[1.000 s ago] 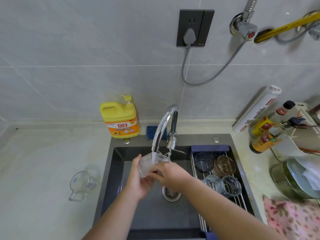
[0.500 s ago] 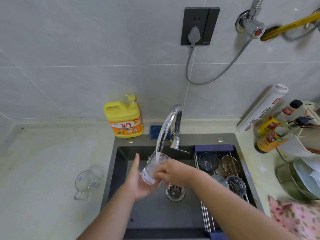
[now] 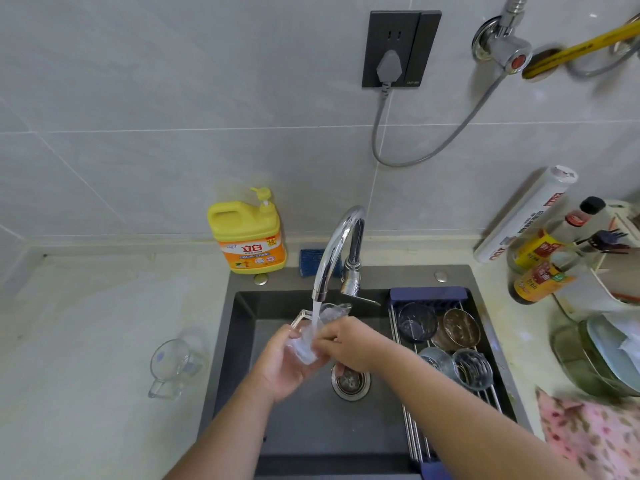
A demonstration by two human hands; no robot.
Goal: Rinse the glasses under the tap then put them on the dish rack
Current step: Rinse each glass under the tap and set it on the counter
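A clear glass (image 3: 311, 336) is tilted under the running chrome tap (image 3: 334, 251), over the dark sink (image 3: 298, 434). My left hand (image 3: 282, 367) cups the glass from below and the left. My right hand (image 3: 346, 342) grips its right side, with fingers at the rim. Water streams onto the glass. A dish rack (image 3: 414, 431) spans the sink's right side and holds several glasses, among them a dark one (image 3: 415, 322) and a brownish one (image 3: 460, 329). A handled glass cup (image 3: 173, 367) lies on its side on the left counter.
A yellow detergent bottle (image 3: 249, 233) and a blue sponge (image 3: 310, 261) stand behind the sink. Sauce bottles (image 3: 540, 278), a white roll (image 3: 526, 213) and stacked dishes (image 3: 602, 358) crowd the right counter. A pink floral cloth (image 3: 595, 434) lies at the front right. A sink drain (image 3: 349, 381) sits under my right wrist.
The glass has turned in my hands under the stream, and my left hand has closed more around its base. The view has shifted slightly.
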